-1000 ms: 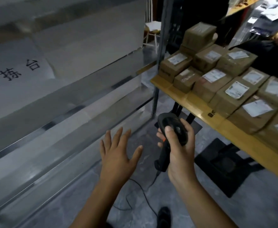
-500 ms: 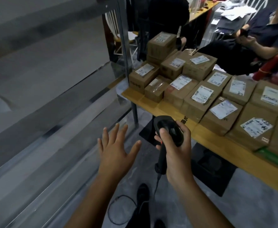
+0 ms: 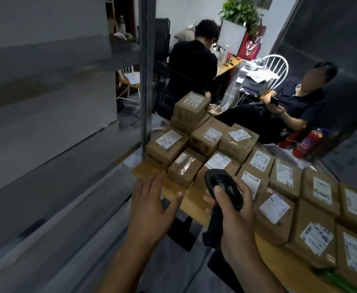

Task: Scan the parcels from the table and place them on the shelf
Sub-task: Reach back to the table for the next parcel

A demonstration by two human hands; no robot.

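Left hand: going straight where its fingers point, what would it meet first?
Probably the table's near corner, then the small taped parcel just beyond. The left hand is open, and its height over the table is unclear.

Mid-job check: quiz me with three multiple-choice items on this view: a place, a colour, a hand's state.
1. The parcels lie: A on the floor; B on the table; C on a chair.
2. The scanner is: A white; B black; C yellow.
3. The left hand is: A open; B gripping a parcel; C gripping the scanner.
Key: B, they cover the table; B, its body is black; A, it is spread, holding nothing, while the right hand grips the scanner.
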